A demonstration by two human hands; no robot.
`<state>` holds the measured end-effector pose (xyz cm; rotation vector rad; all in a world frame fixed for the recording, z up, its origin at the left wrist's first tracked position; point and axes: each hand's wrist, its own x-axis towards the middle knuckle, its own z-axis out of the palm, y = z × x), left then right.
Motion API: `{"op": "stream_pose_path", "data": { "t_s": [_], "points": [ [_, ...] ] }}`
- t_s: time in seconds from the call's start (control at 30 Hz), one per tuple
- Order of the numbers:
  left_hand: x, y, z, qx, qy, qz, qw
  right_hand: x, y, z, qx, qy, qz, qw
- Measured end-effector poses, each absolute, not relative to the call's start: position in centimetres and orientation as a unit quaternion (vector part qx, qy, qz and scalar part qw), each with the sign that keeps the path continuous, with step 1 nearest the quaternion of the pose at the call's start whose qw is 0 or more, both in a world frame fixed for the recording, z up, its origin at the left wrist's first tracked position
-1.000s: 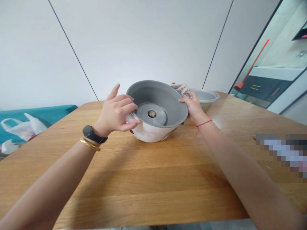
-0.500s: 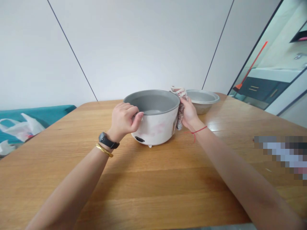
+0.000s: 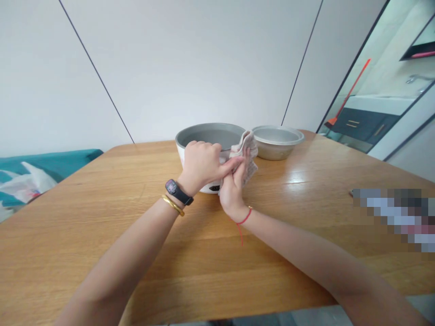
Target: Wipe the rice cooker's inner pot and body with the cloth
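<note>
The right hand has swung in beside the left, carrying its cloth to the front of the pot, and the pot has turned a little on the table. The left hand (image 3: 202, 165) is clamped over the rim of a white round electric cooker pot (image 3: 210, 136) with a grey non-stick interior, its fingertips (image 3: 229, 165) touching the right hand (image 3: 236, 188). The right hand pinches a crumpled pink-patterned cloth (image 3: 247, 154) against the pot's near side. A black wristwatch (image 3: 178, 192) and a gold bangle (image 3: 173, 205) circle the left wrist; a red string (image 3: 244, 221) circles the right. The pot stands on a honey-toned wooden table (image 3: 84, 235), just beside a shallow grey-lined metal bowl (image 3: 277, 142). Far left, a white plastic bag (image 3: 27, 185) lies on a teal sofa (image 3: 44, 165).
</note>
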<state>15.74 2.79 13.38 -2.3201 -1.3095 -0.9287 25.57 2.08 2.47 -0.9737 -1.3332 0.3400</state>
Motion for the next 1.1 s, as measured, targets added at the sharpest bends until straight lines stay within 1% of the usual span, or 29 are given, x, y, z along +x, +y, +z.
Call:
{"op": "stream_pose_path", "data": {
  "t_s": [0.07,0.13,0.3,0.43,0.57,0.67,0.77,0.87,1.0,1.07,1.1],
  "points": [
    [15.1,2.9,14.4,-0.842,-0.446,-0.269,0.141,24.4,0.9,1.8,-0.454,-0.572,0.11,0.674],
    [14.6,3.0,15.1,-0.86,-0.435,-0.237,0.119,23.8,0.3,1.4,-0.453,-0.577,0.099,0.672],
    [14.3,2.8,15.9,-0.871,-0.439,-0.19,0.11,23.9,0.9,0.2,-0.454,-0.582,0.131,0.662],
    [15.1,3.4,16.2,-0.869,-0.459,-0.143,0.115,23.1,2.0,-2.0,-0.484,-0.535,0.155,0.675],
    [16.2,3.7,16.0,-0.834,-0.517,-0.13,0.143,21.8,2.8,-3.4,-0.511,-0.517,0.178,0.663],
    [16.3,2.9,15.9,-0.796,-0.563,-0.153,0.162,21.4,2.4,-3.0,-0.529,-0.54,0.139,0.639],
    [15.5,1.7,16.0,-0.753,-0.599,-0.226,0.153,21.9,1.3,-1.3,-0.526,-0.584,0.049,0.616],
    [14.3,0.7,16.1,-0.688,-0.608,-0.38,0.112,22.7,0.2,0.9,-0.519,-0.631,-0.032,0.577],
    [13.0,0.3,15.6,-0.606,-0.52,-0.602,0.013,23.3,-0.2,1.8,-0.499,-0.689,-0.091,0.517],
    [12.6,0.6,15.2,-0.56,-0.453,-0.692,-0.053,23.3,0.4,1.0,-0.475,-0.706,-0.097,0.516],
    [12.4,0.9,15.0,-0.532,-0.42,-0.73,-0.086,23.1,0.9,0.6,-0.462,-0.705,-0.092,0.529]
  ]
}}
